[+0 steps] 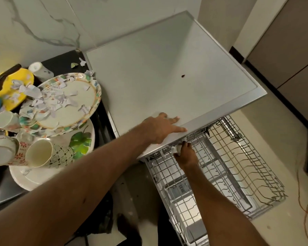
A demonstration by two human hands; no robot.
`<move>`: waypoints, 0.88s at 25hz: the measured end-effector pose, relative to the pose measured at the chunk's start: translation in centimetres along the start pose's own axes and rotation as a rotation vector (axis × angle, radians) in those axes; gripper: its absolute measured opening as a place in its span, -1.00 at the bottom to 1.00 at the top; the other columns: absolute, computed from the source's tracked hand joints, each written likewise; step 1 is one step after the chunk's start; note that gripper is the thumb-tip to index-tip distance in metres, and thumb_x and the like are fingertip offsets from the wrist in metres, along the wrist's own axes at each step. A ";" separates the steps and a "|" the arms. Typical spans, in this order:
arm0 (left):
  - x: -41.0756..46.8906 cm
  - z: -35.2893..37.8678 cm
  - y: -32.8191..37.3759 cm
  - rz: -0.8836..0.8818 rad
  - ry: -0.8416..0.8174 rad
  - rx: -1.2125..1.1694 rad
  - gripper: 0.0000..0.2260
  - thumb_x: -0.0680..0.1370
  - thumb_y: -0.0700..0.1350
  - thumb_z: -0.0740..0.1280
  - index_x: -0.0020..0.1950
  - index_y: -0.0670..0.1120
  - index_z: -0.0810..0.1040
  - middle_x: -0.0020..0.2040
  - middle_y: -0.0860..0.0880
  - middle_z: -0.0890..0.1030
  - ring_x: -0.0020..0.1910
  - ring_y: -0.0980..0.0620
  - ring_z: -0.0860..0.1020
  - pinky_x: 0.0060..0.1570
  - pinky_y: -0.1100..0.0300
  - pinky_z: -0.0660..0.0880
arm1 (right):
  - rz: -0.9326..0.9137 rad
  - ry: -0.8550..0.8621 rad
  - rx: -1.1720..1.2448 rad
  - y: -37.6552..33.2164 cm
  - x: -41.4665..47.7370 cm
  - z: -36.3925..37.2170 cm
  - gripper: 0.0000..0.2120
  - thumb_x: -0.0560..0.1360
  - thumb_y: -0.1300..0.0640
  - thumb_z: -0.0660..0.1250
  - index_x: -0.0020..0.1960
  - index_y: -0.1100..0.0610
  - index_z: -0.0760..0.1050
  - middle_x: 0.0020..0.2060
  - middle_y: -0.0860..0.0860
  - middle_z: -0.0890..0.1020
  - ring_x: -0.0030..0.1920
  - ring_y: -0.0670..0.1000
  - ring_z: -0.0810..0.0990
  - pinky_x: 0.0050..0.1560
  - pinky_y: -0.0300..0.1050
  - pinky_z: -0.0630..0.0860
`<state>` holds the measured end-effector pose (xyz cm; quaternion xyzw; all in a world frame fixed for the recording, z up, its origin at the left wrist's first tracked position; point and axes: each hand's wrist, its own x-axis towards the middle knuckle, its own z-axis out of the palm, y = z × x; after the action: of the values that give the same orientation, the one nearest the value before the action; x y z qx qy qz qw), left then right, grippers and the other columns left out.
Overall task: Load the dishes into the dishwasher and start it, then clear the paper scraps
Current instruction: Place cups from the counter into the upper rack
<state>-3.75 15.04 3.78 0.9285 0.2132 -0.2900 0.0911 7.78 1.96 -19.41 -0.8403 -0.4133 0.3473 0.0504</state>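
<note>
The left hand [160, 128] lies flat on the grey top of the dishwasher [167, 77], near its front edge, with the fingers spread. The right hand [186, 154] is lower down, just under that edge. Its fingers are curled round a small white thing [177, 148] at the wire rack [238, 166]. I cannot tell what the white thing is.

The rack is pulled out and no dishes show in it. The dishes are all on the black bench [60, 59] to the left: a flower plate [69, 107], a leaf plate [80, 142], a yellow plate [20, 80] and some cups [41, 153] lying on their sides. Paper scraps [43, 98] sit in a heap on the flower plate.

The flower plate is tilted on top of the pile. I think a bump could make it slide, and the scraps would spill on the floor. If a plate goes in with scraps on it, paper could clog the dishwasher. A cup could roll off too.
</note>
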 end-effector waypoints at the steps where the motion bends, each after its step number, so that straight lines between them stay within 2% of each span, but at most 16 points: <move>1: -0.1 -0.1 0.0 0.002 -0.007 -0.007 -0.15 0.59 -0.22 0.39 0.61 0.39 0.00 0.69 0.08 -0.03 0.60 -0.18 0.10 0.21 -0.15 0.54 | -0.002 0.002 -0.011 -0.1 0.6 0.4 -0.28 0.55 -0.09 0.45 0.54 0.15 0.20 0.42 0.18 0.38 0.29 0.23 0.55 0.27 0.19 0.59; 8: 0.2 0.3 -0.5 0.024 -0.001 -0.056 -0.13 0.56 -0.24 0.41 0.62 0.37 0.01 0.69 0.06 -0.02 0.59 -0.22 0.06 0.15 -0.13 0.53 | -0.012 0.054 -0.008 0.2 2.6 2.7 -0.19 0.52 -0.07 0.52 0.55 0.26 0.19 0.39 0.24 0.41 0.27 0.22 0.57 0.25 0.09 0.61; 12: 0.6 0.6 -0.8 0.033 -0.016 -0.079 -0.11 0.56 -0.27 0.41 0.62 0.37 0.00 0.70 0.07 -0.05 0.62 -0.24 -0.03 0.23 -0.20 0.53 | -0.007 0.090 0.042 -0.2 2.6 3.5 -0.18 0.52 -0.02 0.52 0.58 0.25 0.18 0.44 0.22 0.38 0.29 0.19 0.57 0.22 0.00 0.59; 18: 0.8 0.8 -0.8 0.029 -0.046 -0.103 -0.11 0.57 -0.29 0.40 0.63 0.34 -0.01 0.70 0.05 -0.11 0.64 -0.26 -0.11 0.36 -0.32 0.42 | -0.006 0.039 0.141 0.1 2.6 3.6 -0.26 0.57 0.28 0.43 0.63 0.21 0.14 0.52 0.22 0.27 0.35 0.24 0.53 0.32 0.08 0.57; 22: 1.2 1.2 -1.0 0.034 -0.051 -0.072 -0.09 0.56 -0.26 0.43 0.63 0.36 -0.03 0.70 0.05 -0.10 0.63 -0.26 -0.08 0.39 -0.35 0.38 | 0.044 -0.030 0.100 0.3 1.4 1.9 -0.32 0.57 0.23 0.41 0.61 0.17 0.20 0.51 0.20 0.33 0.36 0.21 0.52 0.30 0.12 0.59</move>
<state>-3.90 15.95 2.10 0.9204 0.2054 -0.3043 0.1346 7.37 2.35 -21.72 -0.8405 -0.3774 0.3809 0.0784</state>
